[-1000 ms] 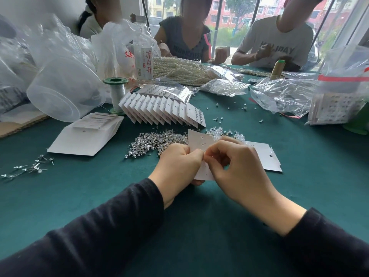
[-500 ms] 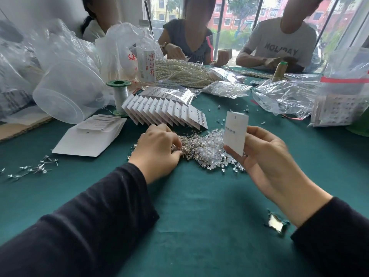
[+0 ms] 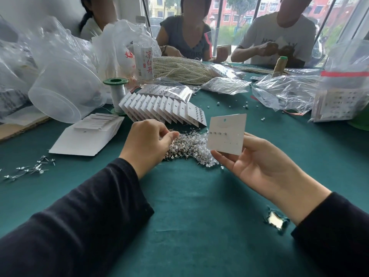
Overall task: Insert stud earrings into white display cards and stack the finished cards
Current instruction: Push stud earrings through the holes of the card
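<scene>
My right hand [image 3: 259,166] holds a white display card [image 3: 226,134] upright above the table, thumb on its lower edge, fingers behind it. A short row of studs sits across the card's upper half. My left hand [image 3: 147,142] reaches into the pile of loose stud earrings [image 3: 191,144] on the green cloth, its thumb and fingertips pinched together at the pile; whether a stud is between them is hidden. A fanned row of finished cards [image 3: 163,108] lies just behind the pile.
Blank white cards [image 3: 87,134] lie at the left, with a few loose pins [image 3: 30,168] nearer me. A clear plastic tub [image 3: 65,92], a green thread spool [image 3: 116,90], a bottle [image 3: 144,56], pearl strands and plastic bags [image 3: 285,92] crowd the back. Three people sit across. A small hole [image 3: 276,219] marks the cloth.
The hands separated from working the card together. My left hand went to the stud pile; my right hand lifted the card and turned its face toward me.
</scene>
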A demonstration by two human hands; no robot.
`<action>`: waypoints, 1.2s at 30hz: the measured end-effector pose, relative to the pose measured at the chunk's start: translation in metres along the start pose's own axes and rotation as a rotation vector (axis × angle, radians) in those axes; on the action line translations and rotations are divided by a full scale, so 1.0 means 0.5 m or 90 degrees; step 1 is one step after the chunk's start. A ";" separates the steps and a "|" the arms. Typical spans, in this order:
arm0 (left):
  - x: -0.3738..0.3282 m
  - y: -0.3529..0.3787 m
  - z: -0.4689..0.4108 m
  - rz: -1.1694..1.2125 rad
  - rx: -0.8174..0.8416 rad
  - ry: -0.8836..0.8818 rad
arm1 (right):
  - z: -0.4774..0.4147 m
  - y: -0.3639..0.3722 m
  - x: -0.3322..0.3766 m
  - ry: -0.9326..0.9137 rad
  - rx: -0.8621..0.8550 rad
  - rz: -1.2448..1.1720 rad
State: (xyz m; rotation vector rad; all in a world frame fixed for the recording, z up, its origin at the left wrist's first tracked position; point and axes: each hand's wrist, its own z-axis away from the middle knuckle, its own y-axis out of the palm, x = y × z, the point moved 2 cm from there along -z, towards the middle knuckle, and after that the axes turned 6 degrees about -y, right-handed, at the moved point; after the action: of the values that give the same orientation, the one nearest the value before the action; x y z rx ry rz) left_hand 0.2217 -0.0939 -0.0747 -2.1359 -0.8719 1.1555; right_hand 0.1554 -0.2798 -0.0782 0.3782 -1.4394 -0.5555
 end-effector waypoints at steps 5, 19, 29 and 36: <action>-0.003 0.001 -0.001 0.016 0.027 0.003 | 0.006 0.006 -0.003 0.025 0.010 -0.009; -0.099 -0.001 0.055 0.498 0.095 -0.060 | 0.025 0.028 -0.019 0.073 0.116 -0.050; -0.117 0.001 0.067 0.686 0.148 -0.114 | 0.032 0.034 -0.022 0.090 0.125 -0.050; -0.111 0.005 0.063 0.698 0.135 -0.158 | 0.031 0.037 -0.023 0.084 0.148 -0.034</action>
State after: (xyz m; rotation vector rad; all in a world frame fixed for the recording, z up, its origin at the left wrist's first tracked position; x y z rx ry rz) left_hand 0.1717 -0.1322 -0.0635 -2.3094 0.4576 1.9216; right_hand 0.1420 -0.2569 -0.0756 0.6281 -1.3720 -0.3980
